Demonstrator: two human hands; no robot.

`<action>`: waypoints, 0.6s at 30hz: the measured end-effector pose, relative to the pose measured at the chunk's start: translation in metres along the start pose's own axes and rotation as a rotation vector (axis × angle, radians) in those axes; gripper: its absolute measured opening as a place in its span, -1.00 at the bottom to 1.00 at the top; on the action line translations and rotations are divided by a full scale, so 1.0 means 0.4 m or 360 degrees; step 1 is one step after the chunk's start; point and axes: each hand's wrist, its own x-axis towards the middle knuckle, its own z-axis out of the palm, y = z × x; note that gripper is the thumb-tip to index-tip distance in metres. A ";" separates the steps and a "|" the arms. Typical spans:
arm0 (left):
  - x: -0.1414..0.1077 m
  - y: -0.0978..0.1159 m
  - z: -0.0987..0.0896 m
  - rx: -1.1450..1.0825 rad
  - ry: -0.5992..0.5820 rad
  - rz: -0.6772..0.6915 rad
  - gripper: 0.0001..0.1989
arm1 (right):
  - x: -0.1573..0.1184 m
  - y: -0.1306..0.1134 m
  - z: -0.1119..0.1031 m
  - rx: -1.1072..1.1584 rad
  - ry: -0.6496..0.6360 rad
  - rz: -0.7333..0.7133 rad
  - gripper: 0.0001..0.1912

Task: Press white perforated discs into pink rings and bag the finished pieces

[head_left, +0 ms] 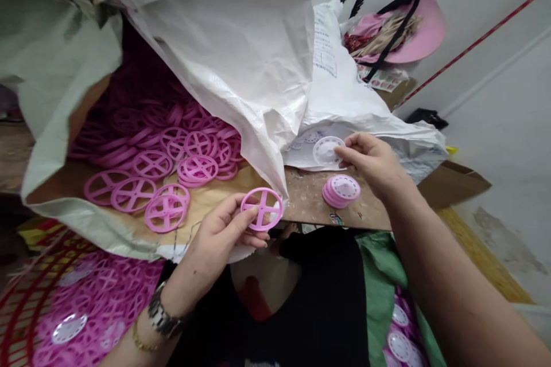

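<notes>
My left hand (228,226) pinches a pink spoked ring (262,209) by its left side, near the table's front edge. Between thumb and fingers, my right hand (370,160) grips a white slotted disc (328,151) at the mouth of a white sack (344,97). Below that disc, a stack of pink rings (338,198) with a white disc on top stands on the brown table (301,195). Many loose pink rings (152,164) fill a large open sack (215,40) at the left.
A red basket (17,298) of pink rings and a few white discs sits low on the left. At lower right, a green bag (381,264) holds more parts. A pink cap (424,28) and a cardboard box (451,183) are on the right, by the wall.
</notes>
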 end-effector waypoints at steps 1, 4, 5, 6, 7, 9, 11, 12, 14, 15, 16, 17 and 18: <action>-0.001 0.002 0.004 0.0004 -0.0008 -0.0002 -0.66 | -0.050 -0.032 0.007 0.0209 -0.0058 -0.0037 -0.77; -0.008 0.008 0.023 0.0037 -0.0061 0.0012 -0.66 | -0.176 -0.103 0.046 0.0432 -0.0248 -0.0104 -0.78; -0.011 0.010 0.030 0.0051 -0.0093 0.0025 -0.68 | -0.206 -0.115 0.062 0.0436 -0.0283 -0.0124 -0.79; -0.015 0.011 0.037 0.0068 -0.0125 0.0042 -0.69 | -0.229 -0.119 0.079 0.0405 -0.0300 -0.0144 -0.81; -0.020 0.013 0.042 0.0086 -0.0153 0.0070 -0.70 | -0.245 -0.118 0.096 0.0371 -0.0325 -0.0162 -0.83; -0.029 0.015 0.050 0.0142 -0.0175 0.0147 -0.74 | -0.265 -0.104 0.126 0.0310 -0.0375 -0.0176 -0.84; -0.036 0.015 0.052 0.0223 -0.0156 0.0233 -0.77 | -0.276 -0.089 0.149 0.0286 -0.0400 -0.0169 -0.82; -0.039 0.015 0.050 0.0266 -0.0142 0.0268 -0.78 | -0.280 -0.085 0.157 0.0287 -0.0382 -0.0163 -0.83; -0.042 0.012 0.045 0.0344 -0.0126 0.0325 -0.78 | -0.288 -0.084 0.167 0.0325 -0.0314 -0.0165 -0.80; -0.042 0.010 0.041 0.0373 -0.0128 0.0349 -0.77 | -0.291 -0.086 0.169 0.0358 -0.0296 -0.0161 -0.75; -0.042 0.008 0.039 0.0397 -0.0133 0.0373 -0.76 | -0.295 -0.089 0.170 0.0395 -0.0305 -0.0150 -0.72; -0.042 0.006 0.036 0.0417 -0.0142 0.0393 -0.75 | -0.299 -0.093 0.169 0.0433 -0.0341 -0.0127 -0.73; -0.042 0.004 0.035 0.0433 -0.0154 0.0409 -0.74 | -0.302 -0.095 0.168 0.0466 -0.0390 -0.0093 -0.78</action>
